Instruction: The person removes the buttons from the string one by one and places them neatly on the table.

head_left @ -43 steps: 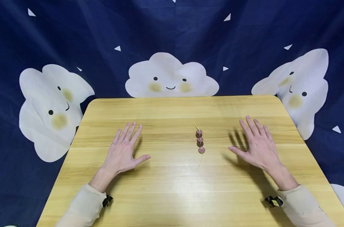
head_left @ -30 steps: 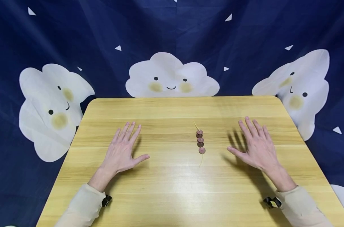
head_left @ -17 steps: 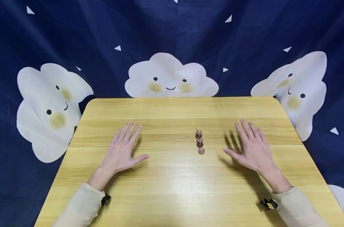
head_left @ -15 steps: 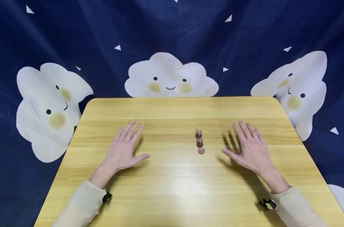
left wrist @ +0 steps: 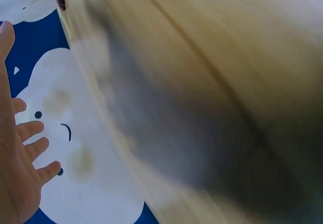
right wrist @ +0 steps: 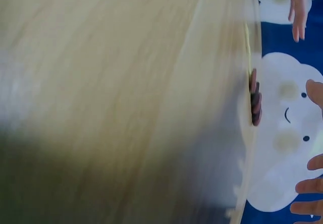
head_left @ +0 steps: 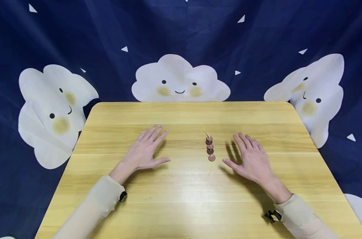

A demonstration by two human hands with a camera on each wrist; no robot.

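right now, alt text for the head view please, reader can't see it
A person's left hand and right hand hover outstretched either side of five discs on a string, lying on a wooden table. Behind hangs blue cloth printed with smiling clouds.

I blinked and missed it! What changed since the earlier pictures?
The left hand moved right and the right hand moved left, both closer to the threaded discs. Neither hand took hold of anything. The threaded discs stayed in place on the table.
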